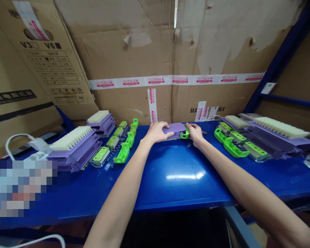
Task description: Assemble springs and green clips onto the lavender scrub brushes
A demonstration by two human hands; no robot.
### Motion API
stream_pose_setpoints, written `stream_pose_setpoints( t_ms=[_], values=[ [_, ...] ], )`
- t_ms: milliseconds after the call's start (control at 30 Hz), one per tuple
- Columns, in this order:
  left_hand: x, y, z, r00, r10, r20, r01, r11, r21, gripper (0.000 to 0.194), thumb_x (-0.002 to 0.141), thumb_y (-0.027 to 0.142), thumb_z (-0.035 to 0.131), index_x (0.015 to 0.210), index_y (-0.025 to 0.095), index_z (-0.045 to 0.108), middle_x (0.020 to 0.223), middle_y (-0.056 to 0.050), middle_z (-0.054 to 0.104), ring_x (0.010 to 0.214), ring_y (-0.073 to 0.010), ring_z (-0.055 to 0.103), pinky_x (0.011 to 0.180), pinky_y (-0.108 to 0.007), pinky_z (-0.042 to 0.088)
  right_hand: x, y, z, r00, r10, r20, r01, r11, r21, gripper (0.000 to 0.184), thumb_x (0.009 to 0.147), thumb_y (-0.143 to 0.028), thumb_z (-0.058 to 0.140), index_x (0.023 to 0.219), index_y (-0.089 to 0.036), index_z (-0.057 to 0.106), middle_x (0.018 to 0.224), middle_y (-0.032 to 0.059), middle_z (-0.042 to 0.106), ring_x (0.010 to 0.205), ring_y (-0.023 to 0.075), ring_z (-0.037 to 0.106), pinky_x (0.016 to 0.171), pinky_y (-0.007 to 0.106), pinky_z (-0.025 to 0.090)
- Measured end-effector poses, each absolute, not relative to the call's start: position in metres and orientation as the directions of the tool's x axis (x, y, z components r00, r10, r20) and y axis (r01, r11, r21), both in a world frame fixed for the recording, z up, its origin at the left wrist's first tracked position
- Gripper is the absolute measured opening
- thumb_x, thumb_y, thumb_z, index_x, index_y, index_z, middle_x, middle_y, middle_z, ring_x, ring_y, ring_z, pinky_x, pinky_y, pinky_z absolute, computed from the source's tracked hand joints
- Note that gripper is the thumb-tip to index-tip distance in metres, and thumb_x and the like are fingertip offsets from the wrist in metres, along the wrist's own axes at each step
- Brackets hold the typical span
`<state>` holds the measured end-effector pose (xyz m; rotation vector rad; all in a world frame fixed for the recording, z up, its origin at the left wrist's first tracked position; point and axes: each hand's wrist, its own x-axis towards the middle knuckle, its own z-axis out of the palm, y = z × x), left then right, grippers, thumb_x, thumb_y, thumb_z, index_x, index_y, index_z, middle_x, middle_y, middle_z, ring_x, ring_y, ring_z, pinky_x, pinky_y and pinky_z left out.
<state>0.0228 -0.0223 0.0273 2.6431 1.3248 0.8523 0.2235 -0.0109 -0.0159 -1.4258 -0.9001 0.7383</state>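
Left hand: we hold the purple brush by its left end.
Right hand: we pinch a green clip at the brush's right end.
Purple brush: between our two hands, over the blue table.
Other clips: left of our left hand, and right of our right.

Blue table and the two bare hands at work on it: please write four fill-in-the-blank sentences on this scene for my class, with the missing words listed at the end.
1. The left hand holds a flat panel coloured ____.
2. The clip that the right hand touches is coloured ____.
3. On the carton at the left, V3 stands just left of the big mark ____.
4. The table is coloured ____.

Missing words: purple; green; V6; blue.
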Motion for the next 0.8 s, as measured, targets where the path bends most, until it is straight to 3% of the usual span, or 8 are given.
stream_pose_setpoints(
  t_ms=[100,167,400,667,800],
  values=[
    [0.032,-0.035,0.032,0.475,0.722,0.504,0.816,-0.575,0.055,0.057,0.069,0.067,0.063,0.097,0.017,0.06,0.104,-0.011,0.063,0.105,-0.0298,0.057,0.098,-0.045,0.035,0.217,-0.011,-0.019,0.467,0.874,0.135,0.145,0.075,-0.987,0.032,0.074,-0.043,0.059,0.094,-0.018,0.064,0.083,0.0044,0.067,0.079,0.0193,0.062,0.07,0.029,0.051],
    [0.037,-0.04,0.032,0.466,0.73,0.499,0.845,-0.534,-0.007,0.066,0.067,0.073,0.059,0.101,0.017,0.057,0.108,-0.013,0.06,0.106,-0.0309,0.055,0.096,-0.043,0.035,0.212,-0.012,-0.02,0.44,0.884,0.16,0.177,0.089,-0.98,0.033,0.074,-0.044,0.059,0.094,-0.018,0.065,0.086,0.0049,0.068,0.084,0.0199,0.062,0.073,0.029,0.051],
    [0.039,-0.04,0.027,0.455,0.782,0.427,0.867,-0.499,-0.01,0.084,0.066,0.08,0.052,0.118,0.014,0.049,0.112,-0.017,0.06,0.109,-0.0334,0.054,0.092,-0.041,0.036,0.202,-0.02,-0.017,0.422,0.886,0.192,0.243,0.094,-0.966,0.036,0.078,-0.044,0.055,0.101,-0.019,0.063,0.098,0.0063,0.068,0.091,0.0203,0.061,0.081,0.03,0.048],
    [0.038,-0.039,0.027,0.439,0.773,0.459,0.862,-0.506,0.026,0.083,0.065,0.082,0.051,0.11,0.013,0.056,0.112,-0.018,0.061,0.11,-0.0343,0.053,0.092,-0.042,0.037,0.2,-0.022,-0.017,0.479,0.846,0.235,0.268,0.115,-0.957,0.041,0.078,-0.046,0.053,0.108,-0.019,0.059,0.098,0.006,0.067,0.091,0.0198,0.061,0.082,0.029,0.046],
    [0.035,-0.036,0.027,0.471,0.764,0.441,0.842,-0.539,0.034,0.085,0.061,0.082,0.056,0.112,0.014,0.054,0.113,-0.016,0.061,0.109,-0.0333,0.054,0.092,-0.041,0.038,0.198,-0.026,-0.015,0.436,0.865,0.247,0.263,0.14,-0.955,0.035,0.078,-0.043,0.053,0.102,-0.019,0.061,0.091,0.005,0.067,0.088,0.0192,0.061,0.08,0.028,0.046]
  ],
)
